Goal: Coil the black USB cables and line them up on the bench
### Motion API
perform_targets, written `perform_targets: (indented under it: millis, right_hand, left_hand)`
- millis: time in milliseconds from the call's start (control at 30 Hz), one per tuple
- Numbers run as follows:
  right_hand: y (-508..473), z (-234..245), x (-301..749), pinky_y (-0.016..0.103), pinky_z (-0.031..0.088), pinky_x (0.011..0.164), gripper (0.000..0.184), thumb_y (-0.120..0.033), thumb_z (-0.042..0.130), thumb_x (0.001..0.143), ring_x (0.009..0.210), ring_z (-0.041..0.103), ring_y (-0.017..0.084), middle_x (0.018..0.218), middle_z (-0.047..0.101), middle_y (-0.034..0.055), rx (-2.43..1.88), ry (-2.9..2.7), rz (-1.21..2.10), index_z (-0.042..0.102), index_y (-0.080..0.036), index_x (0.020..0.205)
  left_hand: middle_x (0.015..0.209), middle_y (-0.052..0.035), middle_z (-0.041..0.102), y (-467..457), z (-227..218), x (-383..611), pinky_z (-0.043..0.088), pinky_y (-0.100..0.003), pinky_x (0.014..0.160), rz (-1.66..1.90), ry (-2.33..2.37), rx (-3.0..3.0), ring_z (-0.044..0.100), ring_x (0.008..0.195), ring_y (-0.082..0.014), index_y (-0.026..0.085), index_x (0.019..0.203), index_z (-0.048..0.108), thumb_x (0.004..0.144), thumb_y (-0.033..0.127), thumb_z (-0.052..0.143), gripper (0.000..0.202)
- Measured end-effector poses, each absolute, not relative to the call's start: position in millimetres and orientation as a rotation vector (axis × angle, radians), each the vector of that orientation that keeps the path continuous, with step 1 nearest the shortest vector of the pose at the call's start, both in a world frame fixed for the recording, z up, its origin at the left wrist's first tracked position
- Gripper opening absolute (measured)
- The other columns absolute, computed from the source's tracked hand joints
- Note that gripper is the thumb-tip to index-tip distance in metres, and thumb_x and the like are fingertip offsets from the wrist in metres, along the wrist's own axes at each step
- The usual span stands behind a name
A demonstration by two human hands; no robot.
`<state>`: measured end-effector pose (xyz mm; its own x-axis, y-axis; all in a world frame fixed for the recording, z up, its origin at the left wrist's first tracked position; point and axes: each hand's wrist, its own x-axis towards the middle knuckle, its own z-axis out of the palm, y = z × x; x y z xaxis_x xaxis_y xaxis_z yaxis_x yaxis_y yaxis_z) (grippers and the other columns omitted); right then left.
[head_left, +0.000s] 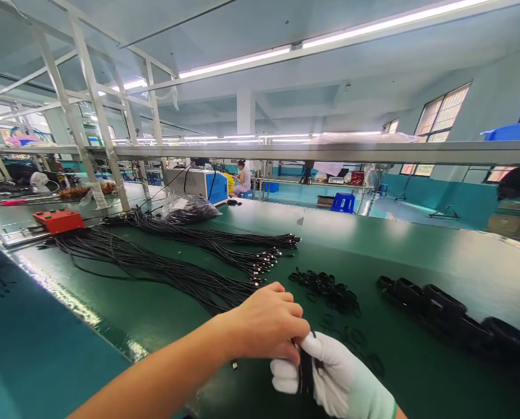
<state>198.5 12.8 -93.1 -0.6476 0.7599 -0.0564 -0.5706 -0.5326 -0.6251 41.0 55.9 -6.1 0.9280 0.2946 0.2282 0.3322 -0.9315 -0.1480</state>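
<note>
My right hand [338, 372], in a white glove, grips a coiled black cable [306, 375] low in the middle of the view. My bare left hand [268, 320] reaches across from the left, its fingers curled closed at the top of that coil; its fingertips are partly hidden. A connector end [234, 365] shows below my left wrist. Just beyond my hands lies a pile of small black bands [327, 285]. Long black cables [176, 273] with metal-tipped ends stretch over the green table [395, 244] at left. Several coiled black cables [443, 308] sit in a row at right.
A red box with buttons [59, 221] stands at the table's left side. Farther back are a bag of dark items [190, 208] and a blue-and-grey machine [202, 185]. A metal shelf rail [286, 152] crosses above the table. Another person [243, 179] sits in the background.
</note>
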Motion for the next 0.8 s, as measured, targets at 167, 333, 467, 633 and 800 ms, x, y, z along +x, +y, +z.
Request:
perform_targets:
  millis: [167, 333, 467, 633, 800]
  right_hand:
    - [9, -96, 201, 0.024, 0.039, 0.064, 0.04, -0.026, 0.08, 0.064, 0.058, 0.046, 0.006, 0.067, 0.047, -0.0038, -0.285, -0.599, 2.449, 0.056, -0.009, 0.091]
    - [11, -101, 206, 0.029, 0.044, 0.067, 0.03, -0.023, 0.071, 0.071, 0.06, 0.056, 0.011, 0.069, 0.057, 0.0025, -0.327, -0.631, 2.497, 0.058, -0.003, 0.09]
    - [12, -104, 205, 0.029, 0.044, 0.064, 0.028, -0.023, 0.072, 0.071, 0.059, 0.056, 0.011, 0.067, 0.058, 0.0023, -0.284, -0.63, 2.483, 0.06, -0.004, 0.088]
    - [15, -93, 209, 0.041, 0.039, 0.094, 0.037, -0.024, 0.075, 0.071, 0.091, 0.063, 0.022, 0.104, 0.066, 0.0143, -0.454, -0.807, 2.179, 0.066, -0.009, 0.104]
    - [11, -77, 213, 0.045, 0.035, 0.098, 0.048, -0.045, 0.064, 0.08, 0.105, 0.059, 0.028, 0.112, 0.064, 0.0173, -0.367, -1.043, 2.072, 0.064, -0.012, 0.115]
  left_hand:
    - [0.076, 0.0058, 0.071, 68, -9, 41, 0.038, -0.022, 0.076, -0.324, -0.712, -3.203, 0.062, 0.075, -0.0115, 0.023, 0.076, 0.066, 0.08, 0.028, 0.07, 0.008]
    - [0.077, 0.0068, 0.074, 63, -8, 39, 0.042, -0.019, 0.063, -0.09, -1.115, -3.324, 0.067, 0.075, -0.0133, 0.027, 0.092, 0.069, 0.081, 0.022, 0.066, 0.012]
    - [0.068, 0.0042, 0.073, 53, -2, 42, 0.045, -0.019, 0.059, -0.049, -1.286, -3.254, 0.068, 0.071, -0.0158, 0.024, 0.1, 0.067, 0.083, 0.024, 0.062, 0.017]
    - [0.072, -0.0015, 0.072, 33, -34, 8, 0.046, -0.027, 0.061, -0.242, -1.181, -2.902, 0.066, 0.068, -0.0201, 0.021, 0.08, 0.068, 0.083, 0.017, 0.056, 0.013]
    - [0.09, 0.0058, 0.071, -4, -90, -111, 0.047, -0.031, 0.085, -1.061, -1.253, -2.087, 0.064, 0.089, -0.0189, 0.03, 0.098, 0.065, 0.089, 0.017, 0.046, 0.025]
